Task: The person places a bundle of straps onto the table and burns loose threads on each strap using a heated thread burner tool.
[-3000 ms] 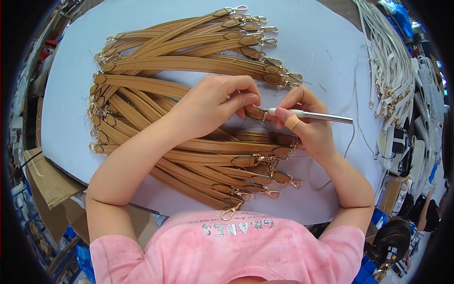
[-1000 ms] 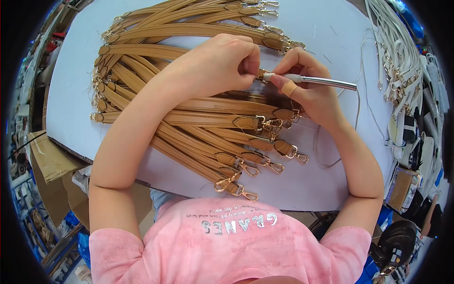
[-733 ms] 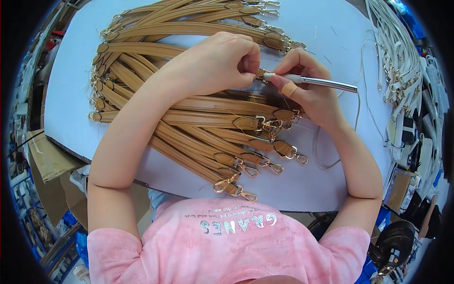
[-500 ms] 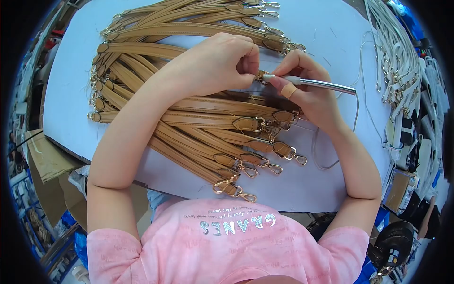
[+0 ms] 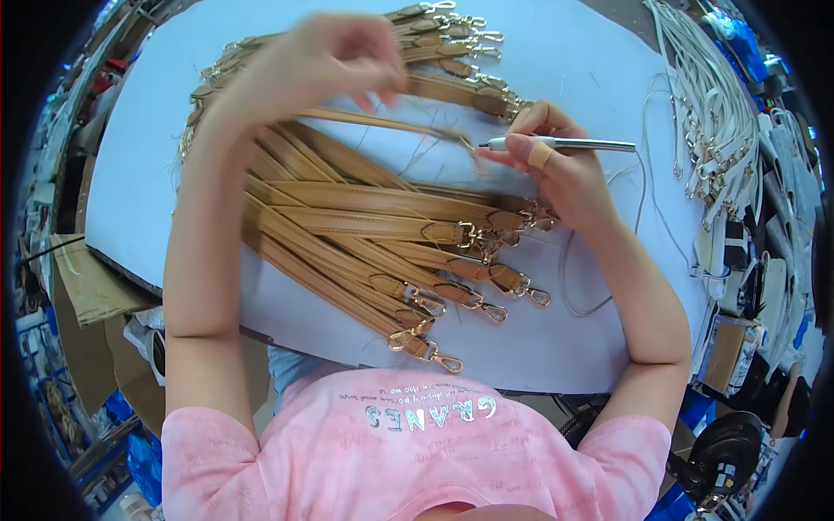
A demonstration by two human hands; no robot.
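My right hand (image 5: 560, 165) grips a slim white-and-silver pen-shaped tool (image 5: 573, 144) lying nearly level, its tip pointing left. A tan bandage wraps the thumb. Just left of that tip, the end of a narrow tan strap (image 5: 391, 123) is blurred, with loose threads around it. My left hand (image 5: 339, 65) is raised over the upper straps, smeared by motion, its fingers curled; whether it holds anything is unclear. Below both hands spreads a pile of tan stitched straps (image 5: 373, 200) with gold swivel clasps (image 5: 447, 363). Another bunch of tan straps (image 5: 443, 85) lies beyond, partly behind my left hand.
The white table (image 5: 556, 347) carries the straps and scattered thread bits. A thin pale cord (image 5: 569, 286) loops across its right side. White straps with metal clasps (image 5: 717, 156) hang over the right edge. Brown cardboard (image 5: 95, 286) stands at the left, below the tabletop.
My left hand has swung up and left, away from the tool tip and the clasp beside it. My right hand stays near the same spot, still holding the tool.
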